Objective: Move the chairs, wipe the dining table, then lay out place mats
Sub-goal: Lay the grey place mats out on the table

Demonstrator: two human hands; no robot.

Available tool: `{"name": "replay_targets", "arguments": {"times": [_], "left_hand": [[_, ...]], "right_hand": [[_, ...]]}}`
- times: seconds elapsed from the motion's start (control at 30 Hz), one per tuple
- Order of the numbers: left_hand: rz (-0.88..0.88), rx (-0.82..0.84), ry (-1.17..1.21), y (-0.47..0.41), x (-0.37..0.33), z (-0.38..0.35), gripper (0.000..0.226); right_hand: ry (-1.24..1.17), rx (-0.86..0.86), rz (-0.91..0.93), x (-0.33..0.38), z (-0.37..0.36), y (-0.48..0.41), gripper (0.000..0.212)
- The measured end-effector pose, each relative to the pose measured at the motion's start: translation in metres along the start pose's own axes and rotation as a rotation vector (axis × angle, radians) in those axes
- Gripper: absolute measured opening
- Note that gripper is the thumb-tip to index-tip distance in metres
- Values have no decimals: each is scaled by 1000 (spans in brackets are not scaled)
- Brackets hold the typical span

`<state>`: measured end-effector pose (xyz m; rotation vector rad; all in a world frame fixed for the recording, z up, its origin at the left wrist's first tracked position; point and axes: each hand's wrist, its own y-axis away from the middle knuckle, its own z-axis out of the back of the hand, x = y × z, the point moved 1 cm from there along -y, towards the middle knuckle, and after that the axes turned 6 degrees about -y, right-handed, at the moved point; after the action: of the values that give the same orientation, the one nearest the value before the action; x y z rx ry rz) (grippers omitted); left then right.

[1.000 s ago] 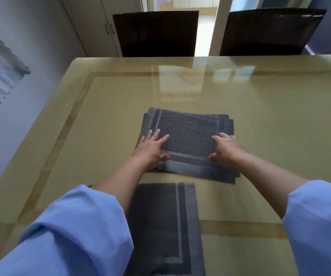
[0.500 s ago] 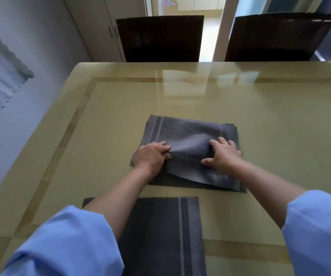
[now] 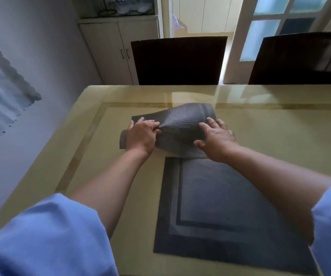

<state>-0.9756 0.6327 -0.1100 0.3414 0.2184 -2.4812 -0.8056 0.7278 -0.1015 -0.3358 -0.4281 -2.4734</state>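
Note:
A dark grey woven place mat (image 3: 182,126) is bowed up off the glossy yellow dining table (image 3: 280,136), held at both ends. My left hand (image 3: 141,135) grips its left edge, and my right hand (image 3: 217,136) holds its right side. More mat material lies flat under the raised one at the left (image 3: 123,140). A second place mat (image 3: 220,206) lies flat on the table just in front of me, partly under my right forearm.
Two dark chairs stand at the table's far edge, one (image 3: 178,60) straight ahead and one (image 3: 302,58) at the right. A cream cabinet (image 3: 109,48) stands at the back left. A grey wall (image 3: 31,56) runs along the table's left side.
Both hands have closed on the top mat of the pile and lifted it, so it now arches above the table. My view has shifted forward and left.

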Motion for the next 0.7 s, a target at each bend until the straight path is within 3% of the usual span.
{"name": "replay_targets", "arguments": {"times": [0.2, 0.53, 0.7], "left_hand": [[45, 244, -107, -35, 17, -60, 50], [90, 161, -43, -97, 23, -83, 48], [87, 109, -29, -109, 28, -90, 48]], "right_hand": [[45, 147, 7, -12, -44, -47, 55], [-42, -56, -18, -17, -50, -114, 49], [-62, -13, -10, -22, -57, -124, 53]]}}
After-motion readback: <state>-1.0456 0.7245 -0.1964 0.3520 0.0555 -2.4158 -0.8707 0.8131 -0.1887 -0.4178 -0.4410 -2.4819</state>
